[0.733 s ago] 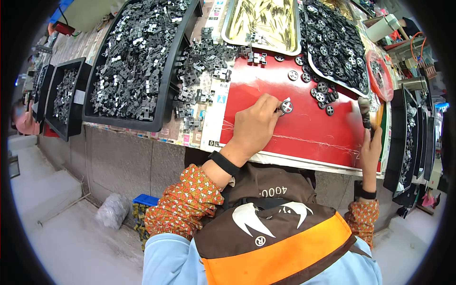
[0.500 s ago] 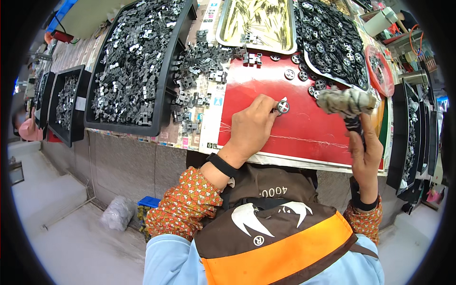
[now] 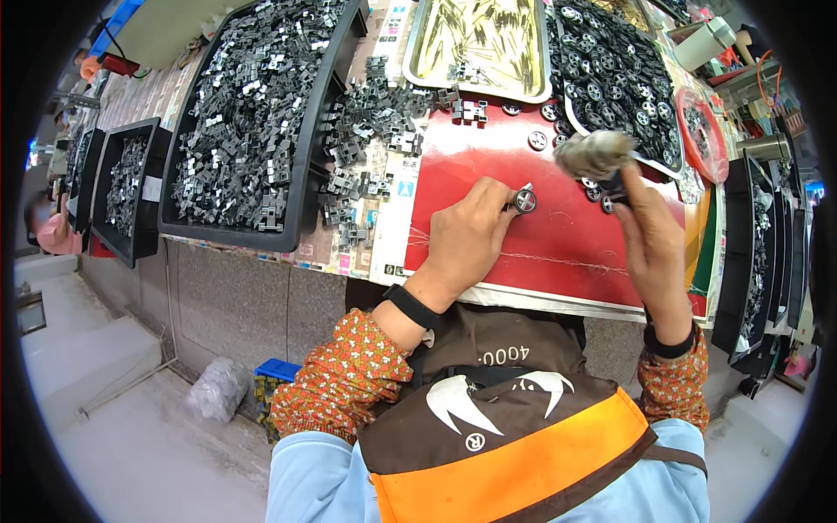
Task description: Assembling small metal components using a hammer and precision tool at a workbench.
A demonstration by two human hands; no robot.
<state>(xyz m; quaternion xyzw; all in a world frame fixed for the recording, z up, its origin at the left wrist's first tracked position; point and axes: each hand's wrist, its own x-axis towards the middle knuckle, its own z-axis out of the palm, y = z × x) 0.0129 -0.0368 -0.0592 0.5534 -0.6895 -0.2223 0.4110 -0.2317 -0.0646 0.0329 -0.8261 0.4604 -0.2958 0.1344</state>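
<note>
My left hand rests on the red mat, fingers closed in a pinch. At its fingertips stands a small black wheel with silvery spokes; a short pale piece sticks up beside it, and the fingers hide the rest. My right hand is wrapped round the dark handle of a hammer. The hammer's thick, greyish wrapped head is blurred by motion and hangs above the mat, right of the wheel and apart from it. Several loose wheels lie on the mat's far part, some partly behind the hammer.
A large black bin of small dark metal-and-plastic parts stands left, with a loose pile beside it. At the back are a metal tray of thin golden pins and a tray heaped with wheels. More black bins stand right.
The hammer in my right hand has swung left, nearer the wheel. My left hand keeps its pinch in nearly the same place. The whole view has shifted slightly.
</note>
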